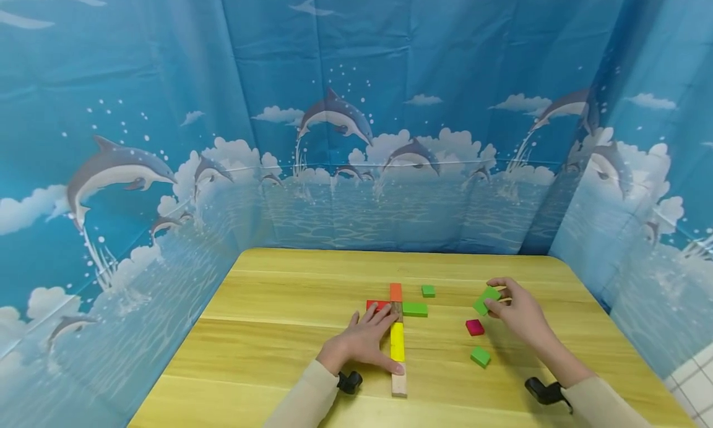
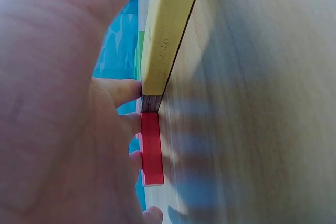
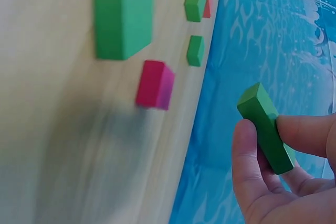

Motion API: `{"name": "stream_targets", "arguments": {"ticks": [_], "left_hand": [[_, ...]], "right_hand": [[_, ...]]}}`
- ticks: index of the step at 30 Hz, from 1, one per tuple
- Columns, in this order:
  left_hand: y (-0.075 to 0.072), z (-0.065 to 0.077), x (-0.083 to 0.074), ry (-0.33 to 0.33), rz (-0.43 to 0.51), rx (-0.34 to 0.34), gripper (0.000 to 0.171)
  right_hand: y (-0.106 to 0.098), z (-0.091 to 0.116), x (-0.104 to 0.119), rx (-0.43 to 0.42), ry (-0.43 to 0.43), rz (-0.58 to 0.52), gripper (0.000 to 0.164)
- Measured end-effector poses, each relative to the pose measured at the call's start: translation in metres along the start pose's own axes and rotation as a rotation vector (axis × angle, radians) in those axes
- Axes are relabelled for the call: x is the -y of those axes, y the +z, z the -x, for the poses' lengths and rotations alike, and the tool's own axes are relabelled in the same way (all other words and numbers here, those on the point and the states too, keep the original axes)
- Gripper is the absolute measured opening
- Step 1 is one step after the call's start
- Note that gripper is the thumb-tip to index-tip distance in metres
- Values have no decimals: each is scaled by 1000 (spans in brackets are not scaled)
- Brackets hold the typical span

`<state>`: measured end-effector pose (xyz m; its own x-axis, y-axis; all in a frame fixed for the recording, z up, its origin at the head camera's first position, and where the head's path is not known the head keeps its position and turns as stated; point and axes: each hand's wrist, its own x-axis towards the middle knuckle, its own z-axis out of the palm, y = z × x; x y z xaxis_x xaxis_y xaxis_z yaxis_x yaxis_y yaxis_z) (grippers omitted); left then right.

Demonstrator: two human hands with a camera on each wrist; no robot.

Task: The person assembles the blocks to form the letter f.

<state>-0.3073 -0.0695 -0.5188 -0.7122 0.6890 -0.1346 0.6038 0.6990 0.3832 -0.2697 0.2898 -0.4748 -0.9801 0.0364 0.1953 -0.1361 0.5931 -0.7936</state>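
While the left hand (image 1: 364, 342), fingers spread, touches a red, seemingly wooden bar (image 2: 152, 150), the right hand (image 1: 520, 313) pinches a green rectangular wooden block (image 3: 264, 124).

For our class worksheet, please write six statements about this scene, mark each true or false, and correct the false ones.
1. The left hand touches the red block. True.
2. The right hand pinches a green block. True.
3. The pinched block rests on the table. False: it is raised above it.
4. The yellow block lies between the brown block and the pale block. True.
5. The yellow block is its row's farthest. False: the orange block is.
6. The red block is right of the brown block. False: it is left.
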Motion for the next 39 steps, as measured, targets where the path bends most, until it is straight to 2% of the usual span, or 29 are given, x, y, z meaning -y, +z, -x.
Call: {"name": "stream_targets", "arguments": {"ticks": [9,18,31,39], "left_hand": [[0,0,2,-10,6,-8,113],[1,-3,2,-10,5,-5,112],[2,-6,2,-18,-5,-5,112],[3,-5,1,-33,-16,-8,113]], "right_hand": [[17,-32,19,9,-14,-54,44],[37,-61,25,44,-47,-78,44],[67,-84,45,67,-70,-61,39],[83,-94,58,73,-66,-104,40]]}}
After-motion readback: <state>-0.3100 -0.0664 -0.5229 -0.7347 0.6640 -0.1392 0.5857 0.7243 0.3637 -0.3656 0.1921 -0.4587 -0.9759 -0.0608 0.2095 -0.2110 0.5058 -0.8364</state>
